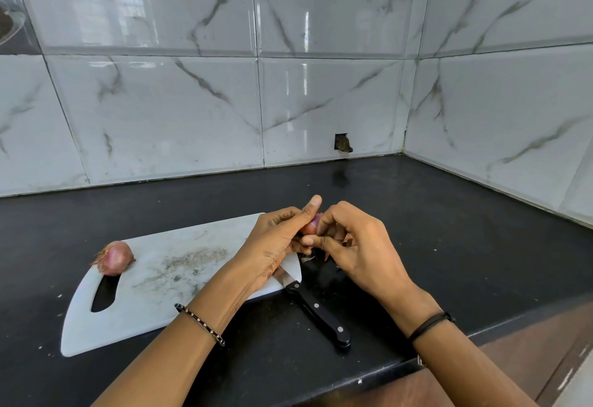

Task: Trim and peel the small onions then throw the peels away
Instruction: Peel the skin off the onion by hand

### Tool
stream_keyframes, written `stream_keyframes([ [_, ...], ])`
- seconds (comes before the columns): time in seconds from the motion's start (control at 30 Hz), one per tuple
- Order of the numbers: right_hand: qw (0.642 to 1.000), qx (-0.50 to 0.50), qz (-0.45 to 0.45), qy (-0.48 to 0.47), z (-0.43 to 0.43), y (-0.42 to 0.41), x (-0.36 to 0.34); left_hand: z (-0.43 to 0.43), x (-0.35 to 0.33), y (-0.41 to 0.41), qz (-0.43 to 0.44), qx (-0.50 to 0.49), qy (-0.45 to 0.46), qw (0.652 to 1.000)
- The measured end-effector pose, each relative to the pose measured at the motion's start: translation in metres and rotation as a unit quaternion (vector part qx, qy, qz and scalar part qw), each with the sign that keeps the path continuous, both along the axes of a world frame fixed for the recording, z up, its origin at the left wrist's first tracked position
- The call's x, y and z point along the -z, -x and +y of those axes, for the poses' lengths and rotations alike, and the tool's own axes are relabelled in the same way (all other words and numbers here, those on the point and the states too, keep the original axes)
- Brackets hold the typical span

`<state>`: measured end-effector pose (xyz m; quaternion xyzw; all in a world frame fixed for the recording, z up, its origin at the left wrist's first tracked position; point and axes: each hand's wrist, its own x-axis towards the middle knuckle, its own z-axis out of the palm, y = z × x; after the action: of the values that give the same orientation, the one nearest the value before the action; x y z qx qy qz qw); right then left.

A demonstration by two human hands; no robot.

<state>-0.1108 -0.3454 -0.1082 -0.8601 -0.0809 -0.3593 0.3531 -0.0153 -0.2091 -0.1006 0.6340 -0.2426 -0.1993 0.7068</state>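
Glossy marble-look tiles wrap the corner, and below them runs a black countertop (449,214) with a white cutting board (179,281) laid across it. Both hands meet just above the board's right end. The left hand (276,246) is clenched around a small onion (312,226), thumb up along its side, and only a sliver of pink skin shows between the fingers. The right hand (359,246) pinches in at that same onion, fingertips curled on its skin; a few loose peels (324,254) hang below the hands.

A second onion (113,258) sits unpeeled on the board's left end, just above the handle slot, well apart from the action. The knife (316,308) lies untouched, blade on the board's edge, black handle out on the counter.

This bulb looks light and firm, its papery outer skin dry and brittle, likely to tear in flakes. Underneath it should turn slick, so the sensible hold is a snug pinch around the middle, with the peel taken from a trimmed end.
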Motion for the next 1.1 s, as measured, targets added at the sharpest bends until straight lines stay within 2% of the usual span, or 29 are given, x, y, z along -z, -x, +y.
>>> stream_keyframes([
  [0.27,0.998,0.032,0.027,-0.049,-0.0006,0.0008,-0.0012,-0.002,-0.0016,0.0036,0.022,-0.009,0.025,0.999],
  [0.57,1.0,0.01,-0.003,0.0,-0.0014,-0.0003,0.0,-0.004,0.0018,0.0009,0.0,-0.014,0.02,1.0],
  [0.87,1.0,-0.022,0.011,-0.01,0.0008,-0.0009,-0.0005,-0.0039,0.0052,0.005,-0.048,-0.042,-0.012,0.998],
  [0.97,1.0,-0.01,0.011,0.027,0.0028,-0.0025,0.0001,-0.0032,0.0041,0.0051,-0.045,-0.047,-0.021,0.998],
  [1.1,0.998,0.025,0.049,-0.002,0.0025,-0.003,-0.0007,-0.0042,0.0038,0.0063,-0.043,-0.041,-0.016,0.998],
])
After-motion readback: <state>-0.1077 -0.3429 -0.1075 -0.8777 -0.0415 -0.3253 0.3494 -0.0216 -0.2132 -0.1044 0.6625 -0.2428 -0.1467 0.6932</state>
